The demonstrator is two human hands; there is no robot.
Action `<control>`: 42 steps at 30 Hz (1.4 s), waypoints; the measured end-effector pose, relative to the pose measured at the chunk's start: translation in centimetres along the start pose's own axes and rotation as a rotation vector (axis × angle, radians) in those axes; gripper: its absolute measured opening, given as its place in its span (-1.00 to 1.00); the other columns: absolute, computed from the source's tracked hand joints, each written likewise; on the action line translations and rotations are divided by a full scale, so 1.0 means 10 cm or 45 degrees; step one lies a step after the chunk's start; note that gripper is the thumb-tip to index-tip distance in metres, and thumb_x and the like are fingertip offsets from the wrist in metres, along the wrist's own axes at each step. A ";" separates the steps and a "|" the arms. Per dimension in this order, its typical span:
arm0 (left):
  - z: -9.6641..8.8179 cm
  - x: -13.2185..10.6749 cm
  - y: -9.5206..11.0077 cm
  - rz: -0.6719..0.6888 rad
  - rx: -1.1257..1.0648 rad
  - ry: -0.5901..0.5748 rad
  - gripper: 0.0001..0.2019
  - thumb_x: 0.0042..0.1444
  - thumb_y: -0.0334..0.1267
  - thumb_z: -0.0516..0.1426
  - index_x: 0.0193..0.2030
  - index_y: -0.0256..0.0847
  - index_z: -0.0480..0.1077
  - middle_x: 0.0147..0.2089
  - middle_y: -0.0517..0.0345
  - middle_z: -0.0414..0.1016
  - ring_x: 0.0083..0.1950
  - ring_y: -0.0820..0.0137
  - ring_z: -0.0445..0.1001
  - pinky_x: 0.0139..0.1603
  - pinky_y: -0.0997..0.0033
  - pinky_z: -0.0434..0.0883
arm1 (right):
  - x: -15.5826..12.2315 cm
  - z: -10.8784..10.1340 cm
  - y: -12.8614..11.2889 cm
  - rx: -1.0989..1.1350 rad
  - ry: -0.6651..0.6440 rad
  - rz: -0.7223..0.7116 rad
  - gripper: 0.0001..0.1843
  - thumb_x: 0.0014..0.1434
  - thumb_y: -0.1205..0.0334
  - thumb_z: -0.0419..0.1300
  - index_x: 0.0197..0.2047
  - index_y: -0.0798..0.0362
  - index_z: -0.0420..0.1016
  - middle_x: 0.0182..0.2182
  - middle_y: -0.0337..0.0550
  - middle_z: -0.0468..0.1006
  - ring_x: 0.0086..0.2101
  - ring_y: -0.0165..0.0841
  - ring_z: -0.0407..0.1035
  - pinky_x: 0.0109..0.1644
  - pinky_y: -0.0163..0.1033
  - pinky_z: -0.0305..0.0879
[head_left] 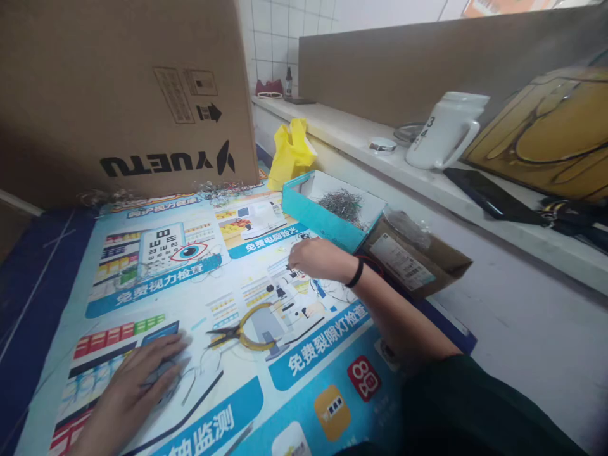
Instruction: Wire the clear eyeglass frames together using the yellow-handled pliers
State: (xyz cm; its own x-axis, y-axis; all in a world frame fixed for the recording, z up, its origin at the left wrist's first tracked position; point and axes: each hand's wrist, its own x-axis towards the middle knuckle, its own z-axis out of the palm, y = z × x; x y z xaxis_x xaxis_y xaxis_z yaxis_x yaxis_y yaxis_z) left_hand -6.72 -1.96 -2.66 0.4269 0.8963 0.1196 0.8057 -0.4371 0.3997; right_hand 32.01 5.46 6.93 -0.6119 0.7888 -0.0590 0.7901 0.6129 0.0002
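My left hand (140,383) lies low on the printed poster sheet (190,342), fingers stretched out. A greyish, blurred thing shows beneath its fingers, and a thin bent wire piece (189,386), possibly part of a glasses frame, lies just right of it. My right hand (316,259) is over the sheet near the turquoise box, its fingertips pinched together; what they hold, if anything, is too small to tell. Between both hands rest pliers (244,330) with yellow handles, jaws pointing left. The turquoise box (323,218) contains a tangled heap of thin metal pieces (342,206).
A big cardboard box (128,120) stands at the back left. Beside the wall are a yellow bag (291,155) and an open brown carton (413,259). The ledge on the right carries a white mug (444,133), a round lid (382,145) and a dark phone-like slab (491,196).
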 end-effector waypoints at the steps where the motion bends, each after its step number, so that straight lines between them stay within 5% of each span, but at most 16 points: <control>1: 0.00 0.00 0.00 -0.003 0.007 0.008 -0.65 0.11 0.00 0.05 0.00 0.05 0.42 0.09 0.16 0.45 0.11 0.18 0.41 0.08 0.17 0.42 | -0.04 0.00 0.11 0.007 -0.029 0.014 -0.78 0.16 0.41 0.04 -0.39 0.08 0.50 -0.38 -0.11 0.51 -0.34 -0.35 0.32 -0.36 -0.30 0.03; 9: -0.01 0.00 0.01 0.043 0.024 0.034 -0.66 0.11 -0.02 0.05 0.00 0.07 0.41 0.09 0.19 0.45 0.11 0.22 0.42 0.05 0.21 0.44 | -0.23 0.31 0.31 0.046 -0.128 0.044 -0.77 0.14 0.41 0.08 -0.19 0.03 0.52 -0.28 -0.12 0.54 -0.23 -0.33 0.34 -0.22 -0.32 0.10; 16: -0.02 0.02 0.04 0.010 0.044 0.006 -0.65 0.11 0.01 0.04 0.01 0.08 0.41 0.08 0.18 0.46 0.11 0.19 0.42 0.05 0.12 0.43 | -0.23 0.41 0.36 0.068 -0.071 0.189 -0.75 0.22 0.30 0.00 -0.38 0.15 0.45 -0.33 0.05 0.48 -0.24 -0.26 0.31 -0.17 -0.26 0.10; 23: -0.04 0.03 0.05 0.053 0.043 0.036 -0.67 0.11 -0.01 0.03 -0.02 0.07 0.43 0.06 0.17 0.48 0.07 0.21 0.45 0.02 0.18 0.46 | -0.31 0.31 0.51 0.345 -0.016 0.317 -0.82 0.16 0.36 -0.02 -0.44 0.12 0.33 -0.50 -0.13 0.42 -0.49 -0.42 0.19 -0.41 -0.33 0.02; 30: -0.01 0.00 -0.04 0.028 0.079 -0.041 -0.66 0.12 -0.05 0.04 0.04 0.08 0.39 0.12 0.18 0.43 0.13 0.22 0.39 0.07 0.17 0.43 | -0.48 0.12 0.61 0.778 0.056 0.288 -0.86 0.14 0.24 0.02 -0.35 0.09 0.35 -0.47 -0.26 0.41 -0.47 -0.46 0.24 -0.41 -0.39 0.13; 42: -0.01 0.02 0.03 0.023 0.051 0.037 -0.67 0.09 -0.02 0.04 -0.01 0.09 0.42 0.06 0.20 0.48 0.09 0.21 0.43 0.05 0.17 0.44 | -0.44 0.37 0.79 1.150 0.131 0.331 -0.70 0.05 0.20 0.16 -0.12 0.09 0.44 -0.30 -0.12 0.59 -0.29 -0.30 0.46 -0.22 -0.28 0.33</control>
State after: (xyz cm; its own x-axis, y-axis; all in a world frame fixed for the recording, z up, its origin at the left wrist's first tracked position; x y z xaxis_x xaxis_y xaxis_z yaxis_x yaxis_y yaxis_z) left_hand -6.41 -1.93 -2.46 0.4297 0.8899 0.1533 0.8142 -0.4553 0.3604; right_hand 41.05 6.67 3.47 -0.3792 0.9221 -0.0776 0.6050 0.1836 -0.7748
